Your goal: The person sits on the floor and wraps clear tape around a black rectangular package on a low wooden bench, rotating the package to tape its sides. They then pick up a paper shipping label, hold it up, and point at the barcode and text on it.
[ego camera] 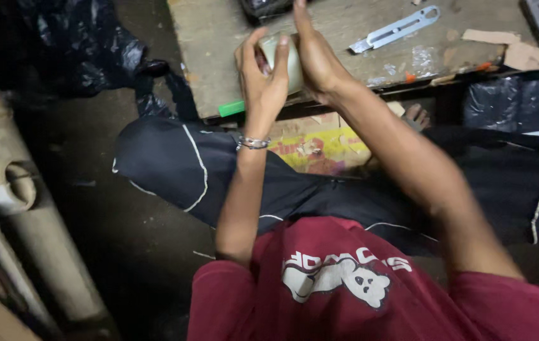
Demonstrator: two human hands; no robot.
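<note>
My left hand and my right hand press together around a pale, rounded roll-like object, probably a roll of clear tape, held over the near edge of a low wooden board. The left fingers curl over its left side. The right palm lies flat against its right side with fingers pointing up. Most of the object is hidden between the hands. A metal bracelet circles my left wrist.
A metal utility knife lies on the board to the right, near cardboard scraps. A green piece sticks out at the board's edge. Black plastic bags sit at the left, pale pipes along the far left. My legs sit beneath.
</note>
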